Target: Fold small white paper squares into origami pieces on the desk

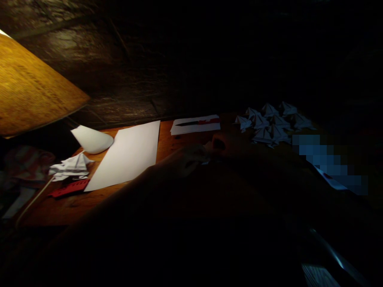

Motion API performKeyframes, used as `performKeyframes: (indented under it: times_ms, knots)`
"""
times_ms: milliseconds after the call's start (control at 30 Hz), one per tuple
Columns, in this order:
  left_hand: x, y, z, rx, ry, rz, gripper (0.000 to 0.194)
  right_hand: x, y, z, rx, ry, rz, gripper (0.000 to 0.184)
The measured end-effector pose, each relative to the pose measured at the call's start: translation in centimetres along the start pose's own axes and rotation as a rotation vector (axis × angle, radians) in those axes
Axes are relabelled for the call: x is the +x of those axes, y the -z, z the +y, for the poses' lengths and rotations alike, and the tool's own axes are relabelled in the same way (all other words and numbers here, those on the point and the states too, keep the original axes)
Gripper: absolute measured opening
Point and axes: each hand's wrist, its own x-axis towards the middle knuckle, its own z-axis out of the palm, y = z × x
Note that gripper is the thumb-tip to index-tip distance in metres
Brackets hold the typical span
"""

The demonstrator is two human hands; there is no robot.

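My left hand and my right hand meet above the middle of the wooden table, both in deep shadow. Fingers on each are bent and drawn together. A small pale sliver shows below the fingertips; what they hold is too dark to make out. Just behind the hands lies a small stack of white paper with a red-handled knife across it. To the left, a blank white sheet lies flat. Several folded paper figures stand in a group at the back right.
At the left are a lit lampshade, a white curved lamp base, another folded paper figure and a red object. A pale cord hangs over the table edge. A pixelated bluish patch lies right. A dark wall stands behind.
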Motion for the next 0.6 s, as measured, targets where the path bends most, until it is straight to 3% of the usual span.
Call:
performKeyframes:
  times_ms: [267, 433, 600]
  knots:
    - [0.1, -0.2, 0.4, 0.041, -0.037, -0.003, 0.05, -0.9, 0.5, 0.5, 0.01, 0.15, 0.011, 0.017]
    - [0.3, 0.0, 1.1, 0.001, -0.112, -0.006, 0.061, -1.8, 1.7, 0.4, -0.023, 0.253, -0.08, 0.021]
    - [0.0, 0.0, 0.9, 0.038, -0.079, 0.006, 0.057, -2.6, 3.1, -0.6, -0.112, 0.265, -0.18, 0.027]
